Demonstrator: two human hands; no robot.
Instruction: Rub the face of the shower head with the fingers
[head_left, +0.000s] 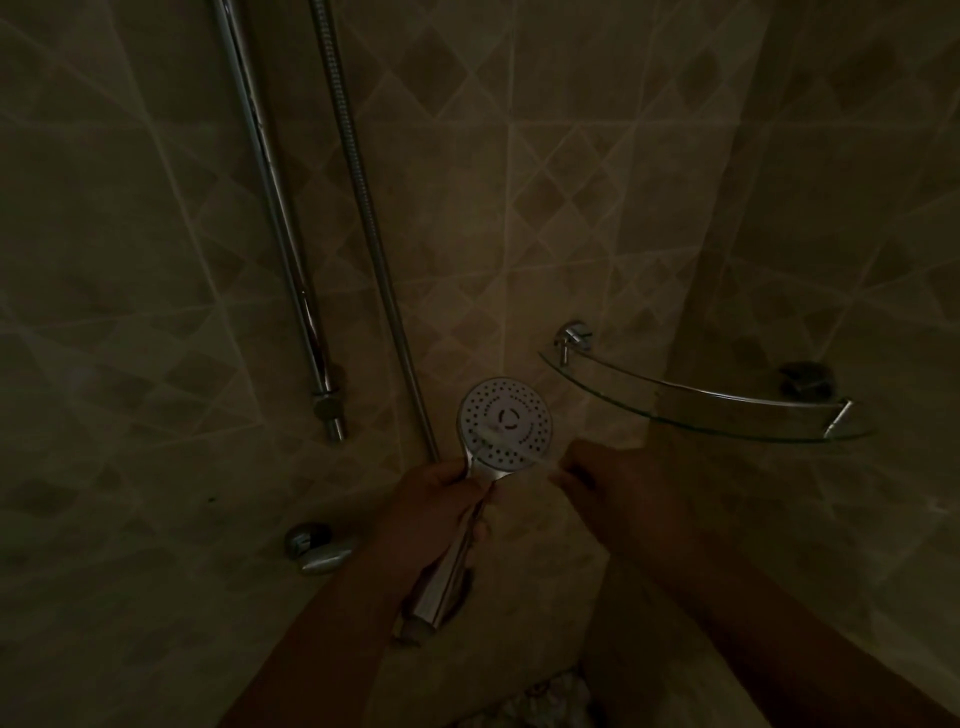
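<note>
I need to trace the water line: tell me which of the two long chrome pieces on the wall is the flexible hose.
The right one: the ribbed shower hose curves down toward the left hand. The smooth, straight slide rail ends in a wall bracket.

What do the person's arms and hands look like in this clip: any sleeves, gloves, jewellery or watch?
Both forearms are bare as far as the frame shows, with no sleeve cuffs in view. The left hand and the right hand are ungloved. No ring, bracelet or watch can be made out, though the dim light makes small items hard to rule out.
</note>
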